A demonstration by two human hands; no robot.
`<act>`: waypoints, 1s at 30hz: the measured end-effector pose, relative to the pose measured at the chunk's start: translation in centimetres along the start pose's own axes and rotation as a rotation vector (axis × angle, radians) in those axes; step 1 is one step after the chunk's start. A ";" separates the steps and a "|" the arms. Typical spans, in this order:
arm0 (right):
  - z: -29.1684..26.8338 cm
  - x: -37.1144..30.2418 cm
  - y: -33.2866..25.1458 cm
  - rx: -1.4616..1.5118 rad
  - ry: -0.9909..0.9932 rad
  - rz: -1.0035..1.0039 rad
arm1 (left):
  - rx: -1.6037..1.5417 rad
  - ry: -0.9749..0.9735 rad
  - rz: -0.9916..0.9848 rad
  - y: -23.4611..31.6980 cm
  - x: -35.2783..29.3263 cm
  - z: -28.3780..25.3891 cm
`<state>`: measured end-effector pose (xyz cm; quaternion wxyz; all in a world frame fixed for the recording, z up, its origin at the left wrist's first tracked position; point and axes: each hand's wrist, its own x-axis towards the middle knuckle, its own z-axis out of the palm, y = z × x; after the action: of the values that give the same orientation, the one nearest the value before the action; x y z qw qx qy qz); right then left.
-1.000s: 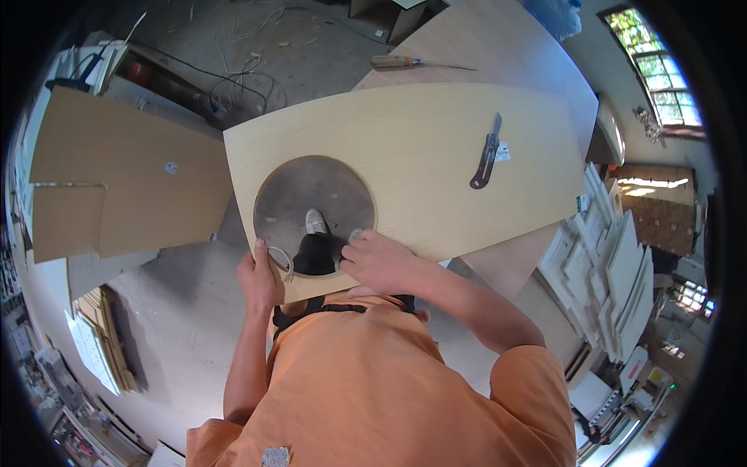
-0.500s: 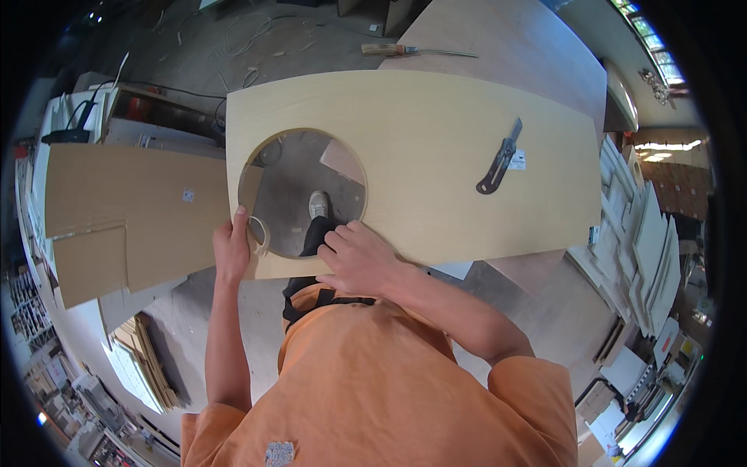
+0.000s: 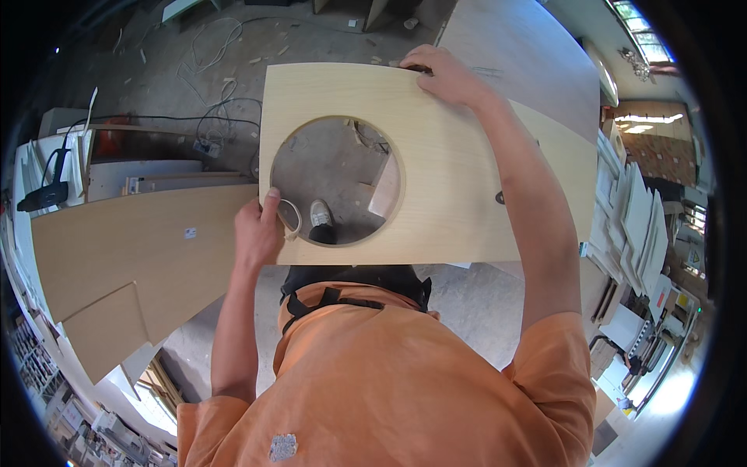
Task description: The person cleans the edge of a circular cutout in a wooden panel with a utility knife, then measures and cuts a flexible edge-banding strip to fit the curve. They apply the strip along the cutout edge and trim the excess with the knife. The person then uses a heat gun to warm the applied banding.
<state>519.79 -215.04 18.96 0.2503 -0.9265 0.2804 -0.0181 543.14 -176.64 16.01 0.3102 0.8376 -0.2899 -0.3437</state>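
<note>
A pale wood panel [image 3: 451, 171] with a large round cutout lies before me. My left hand [image 3: 259, 227] grips its near left edge, thumb on top. Beside that thumb a thin pale strip [image 3: 296, 221] curls in a loop at the cutout's rim. My right hand [image 3: 445, 74] is at the panel's far edge, fingers curled round a file, whose handle they mostly hide; its thin grey blade [image 3: 486, 72] shows faintly to the right. My right forearm covers most of a utility knife [image 3: 500, 198] on the panel; its rounded handle end peeks out.
A brown board [image 3: 156, 257] stands at the left, with a black corded tool [image 3: 45, 194] behind it. Cables [image 3: 222, 105] and scraps litter the floor beyond the panel. White boards [image 3: 634, 226] are stacked at the right. A large pale sheet [image 3: 521, 54] lies at the far right.
My right hand has gone from the cutout's near rim to the file at the far edge. The panel has shifted and turned in view; my left hand keeps its hold.
</note>
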 end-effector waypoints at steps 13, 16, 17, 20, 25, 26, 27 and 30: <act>-1.2 1.4 7.0 0.038 0.015 -0.056 | 0.089 0.048 -0.051 1.0 4.4 -0.4; -1.0 -0.4 7.6 0.118 0.160 -0.083 | 0.095 0.066 -0.043 1.2 4.7 -0.2; -0.6 -0.9 7.3 0.158 0.213 -0.064 | 0.091 0.067 -0.066 1.4 4.7 -0.1; 0.3 -1.9 6.4 0.122 0.332 -0.019 | 0.100 0.064 -0.120 2.4 4.4 0.0; -1.0 -2.5 9.2 0.032 0.436 0.184 | 0.176 0.081 -0.105 5.2 6.2 -1.1; -1.8 -3.0 10.8 0.013 0.491 0.142 | 0.165 0.062 -0.092 5.7 7.1 -1.5; -2.7 -4.0 12.7 -0.010 0.539 0.182 | 0.167 0.046 -0.092 6.2 8.4 -1.7; -5.5 -7.7 18.1 -0.267 0.501 0.507 | 0.107 -0.013 -0.070 7.0 12.4 -1.8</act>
<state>503.10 -226.40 16.01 0.0477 -0.8189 0.5533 -0.1449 549.99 -189.15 17.18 0.2512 0.8603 -0.2804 -0.3439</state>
